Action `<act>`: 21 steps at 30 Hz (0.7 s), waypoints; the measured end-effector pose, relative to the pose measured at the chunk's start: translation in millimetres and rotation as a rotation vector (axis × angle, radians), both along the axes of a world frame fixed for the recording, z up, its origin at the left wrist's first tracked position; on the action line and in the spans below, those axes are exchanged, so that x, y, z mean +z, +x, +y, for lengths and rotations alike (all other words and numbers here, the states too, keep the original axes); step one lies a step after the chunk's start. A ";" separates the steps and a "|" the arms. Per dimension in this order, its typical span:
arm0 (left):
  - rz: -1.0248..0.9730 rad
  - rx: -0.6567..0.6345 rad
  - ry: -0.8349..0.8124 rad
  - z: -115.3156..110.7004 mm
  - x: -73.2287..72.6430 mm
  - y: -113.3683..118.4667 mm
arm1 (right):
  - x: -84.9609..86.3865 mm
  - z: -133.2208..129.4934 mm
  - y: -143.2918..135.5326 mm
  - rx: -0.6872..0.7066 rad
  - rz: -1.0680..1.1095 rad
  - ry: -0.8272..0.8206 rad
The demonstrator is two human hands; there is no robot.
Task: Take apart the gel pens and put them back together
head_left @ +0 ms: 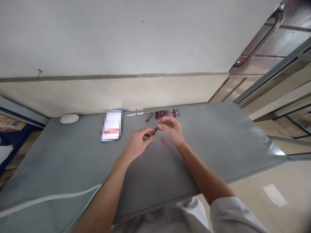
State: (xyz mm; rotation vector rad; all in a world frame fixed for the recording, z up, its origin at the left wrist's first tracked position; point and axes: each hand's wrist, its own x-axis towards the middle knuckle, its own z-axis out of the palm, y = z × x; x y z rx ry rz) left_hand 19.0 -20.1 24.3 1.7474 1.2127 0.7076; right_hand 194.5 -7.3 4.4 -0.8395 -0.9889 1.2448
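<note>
Between my two hands is a slim dark pen [155, 130], tilted with its upper end toward the right. My left hand [140, 142] pinches its lower part between thumb and fingers. At the upper end, the fingers of my right hand [171, 128] are closed on the same pen. Just beyond my right hand lies a group of several black and pink-red pens [167, 113]. A single dark pen [149, 116] rests at a slant to the left of that group. Farther left, a white pen [134, 114] lies near the back edge.
The grey table [209, 139] stands against a tiled wall. A phone with a blurred screen [111, 126] and a white oval object [69, 118] lie at the left. A white cable [51, 196] crosses the front left. A metal door handle [261, 38] is at upper right.
</note>
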 end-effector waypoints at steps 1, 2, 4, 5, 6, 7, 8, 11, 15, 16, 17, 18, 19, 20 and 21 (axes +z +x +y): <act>-0.003 0.006 -0.006 -1.4 -1.4 0.5 | -0.4 -1.1 0.4 0.000 0.004 -0.001; -0.008 0.009 -0.012 -2.7 -2.9 0.8 | -0.8 -2.0 0.7 -0.003 0.011 -0.002; -0.018 0.012 -0.024 -5.0 -6.3 1.0 | -1.6 -3.1 1.1 -0.012 0.025 -0.015; -0.022 0.011 -0.027 -6.0 -7.7 0.8 | -1.7 -3.1 1.2 -0.016 0.035 -0.026; -0.023 0.011 -0.031 -6.9 -9.0 0.3 | -1.5 -2.8 1.4 -0.017 0.051 -0.037; -0.023 0.014 -0.034 -7.5 -9.8 -0.4 | -1.0 -2.2 1.7 -0.015 0.073 -0.046; -0.022 0.015 -0.038 -8.1 -10.3 -1.6 | 0.1 -1.3 2.1 -0.012 0.101 -0.051; -0.025 -0.003 -0.062 -8.6 -9.7 -7.6 | 5.9 3.0 4.3 -0.014 0.198 -0.040; -0.090 -0.013 -0.111 -7.1 -9.2 -17.6 | 14.6 10.0 8.5 -0.051 0.306 0.010; -0.138 0.002 -0.137 -6.4 -9.6 -19.2 | 15.8 11.6 9.7 -0.059 0.324 0.014; -0.204 0.026 -0.174 -5.4 -10.1 -20.2 | 16.3 13.0 10.8 -0.059 0.335 0.009; -0.285 0.055 -0.218 -4.1 -10.6 -20.4 | 16.1 14.1 11.8 -0.047 0.342 -0.004; -0.379 0.089 -0.263 -2.5 -11.1 -19.9 | 15.0 14.9 12.9 -0.020 0.343 -0.021; -0.478 0.122 -0.307 -0.4 -11.6 -18.7 | 13.1 15.5 13.9 0.019 0.339 -0.042; -0.574 0.151 -0.346 2.2 -11.9 -17.1 | 10.6 15.9 14.9 0.066 0.328 -0.063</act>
